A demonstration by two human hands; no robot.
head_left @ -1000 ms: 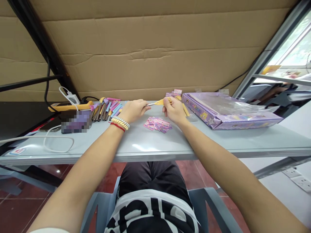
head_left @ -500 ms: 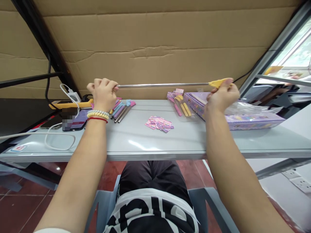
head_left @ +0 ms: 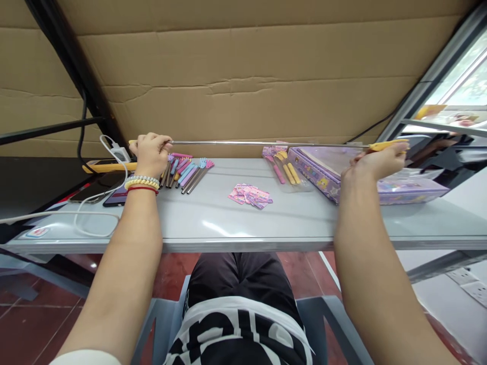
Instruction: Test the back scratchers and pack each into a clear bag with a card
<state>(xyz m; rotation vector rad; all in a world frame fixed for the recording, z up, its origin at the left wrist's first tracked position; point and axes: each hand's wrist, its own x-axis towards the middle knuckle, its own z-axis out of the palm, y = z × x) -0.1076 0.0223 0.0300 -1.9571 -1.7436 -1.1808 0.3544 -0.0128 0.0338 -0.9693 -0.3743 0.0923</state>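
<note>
A telescopic back scratcher (head_left: 243,143) is drawn out long and level above the table, its thin metal rod spanning both hands. My left hand (head_left: 151,152) is closed around one end, with a bit of yellow poking out past the fingers. At the other end, my right hand (head_left: 376,159) grips the yellow end piece (head_left: 386,145). Several collapsed back scratchers (head_left: 188,172) with pink, blue and purple hand-shaped heads lie just right of my left hand. Pink printed cards (head_left: 251,195) are piled at mid-table, and bagged yellow and pink back scratchers (head_left: 286,170) lie behind them.
A purple printed box (head_left: 314,172) with clear plastic lies at the right. Phones (head_left: 114,197), a white cable (head_left: 95,234) and a charger (head_left: 119,152) occupy the left. A cardboard panel (head_left: 243,61) stands behind the grey table (head_left: 213,223); metal frame posts flank it.
My hands have moved farther apart, the right one going rightward and the left one slightly left. More of the metal rod shows between them, and both hands are a little lower.
</note>
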